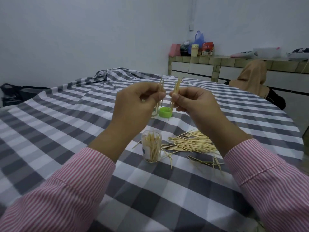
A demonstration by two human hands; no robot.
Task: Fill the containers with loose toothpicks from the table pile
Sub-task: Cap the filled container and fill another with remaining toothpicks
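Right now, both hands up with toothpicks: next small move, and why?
Probably lower the right hand and drop its bundle into the open container; it stands upright below, only partly filled. The left hand holds fewer toothpicks.

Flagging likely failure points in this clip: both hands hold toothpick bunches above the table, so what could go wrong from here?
1. The left hand and right hand each pinch a thin bunch of wooden toothpicks in mid-air; a loosened pinch could scatter them over the grey-and-white checked tablecloth.
2. The clear plastic cylinder container stands upright between the wrists, already holding toothpicks; a lowering wrist might tip it.
3. The loose toothpick pile lies under the right forearm, so the pink striped sleeve could sweep it.
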